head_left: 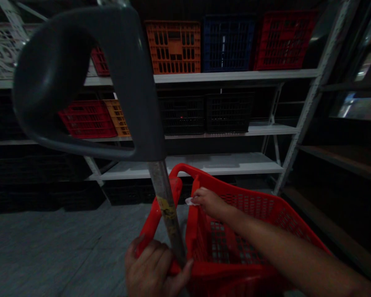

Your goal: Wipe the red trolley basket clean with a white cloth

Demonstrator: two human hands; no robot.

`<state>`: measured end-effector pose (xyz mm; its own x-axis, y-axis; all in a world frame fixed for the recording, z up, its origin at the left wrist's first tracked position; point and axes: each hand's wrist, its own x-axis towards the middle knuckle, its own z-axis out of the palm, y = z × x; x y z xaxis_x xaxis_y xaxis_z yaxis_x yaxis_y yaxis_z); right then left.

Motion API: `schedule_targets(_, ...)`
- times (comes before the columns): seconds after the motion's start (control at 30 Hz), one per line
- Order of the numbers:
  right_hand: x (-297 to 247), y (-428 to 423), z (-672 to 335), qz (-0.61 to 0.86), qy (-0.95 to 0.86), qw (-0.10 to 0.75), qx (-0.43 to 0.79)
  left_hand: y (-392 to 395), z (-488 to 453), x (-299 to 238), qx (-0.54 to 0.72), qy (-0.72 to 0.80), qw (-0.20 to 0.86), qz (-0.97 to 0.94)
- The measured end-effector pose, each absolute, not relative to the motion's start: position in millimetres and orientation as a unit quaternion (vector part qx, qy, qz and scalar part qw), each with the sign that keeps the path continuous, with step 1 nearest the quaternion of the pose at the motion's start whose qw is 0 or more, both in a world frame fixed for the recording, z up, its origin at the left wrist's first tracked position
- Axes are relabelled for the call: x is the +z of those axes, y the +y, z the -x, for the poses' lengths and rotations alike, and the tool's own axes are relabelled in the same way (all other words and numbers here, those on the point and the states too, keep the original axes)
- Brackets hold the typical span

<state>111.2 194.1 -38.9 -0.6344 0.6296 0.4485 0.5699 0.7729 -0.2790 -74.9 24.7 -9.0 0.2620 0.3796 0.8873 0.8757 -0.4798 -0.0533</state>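
Note:
A red plastic shopping basket (259,210) stands low in front of me. Its metal pull rod (167,206) rises to a big grey handle (80,78) close to the camera. My left hand (153,270) is closed around the near red rim and the base of the rod. My right hand (208,202) reaches across the basket to its far rim, fingers pinched on a small white cloth or wipe (190,201) pressed against the red plastic. The basket's inside looks empty where it shows.
White metal shelving (228,76) runs across the back, holding orange (173,46), blue (227,43), red (282,39) and black (205,113) crates. More shelves (343,159) line the right side. Grey floor (49,247) lies to the left. The room is dim.

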Motion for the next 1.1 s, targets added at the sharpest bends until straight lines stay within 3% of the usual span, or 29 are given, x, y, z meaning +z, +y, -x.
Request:
schedule_targets(0.3, -22.4, 258.7, -100.7, 0.481, -0.81, 0.324, 0.088, 24.4, 74.5, -9.5, -0.425, -0.43, 0.285, 0.744)
schedule_targets(0.67, -36.5, 151.9, -103.9, 0.332, -0.898, 0.284, 0.059, 25.3, 77.6, -10.9, -0.406, -0.427, 0.292, 0.753)
schedule_targets(1.1, -41.1, 93.4, -112.0, 0.251, -0.906, 0.325, 0.106, 25.2, 77.2, -14.2, -0.397, -0.448, 0.277, 0.752)
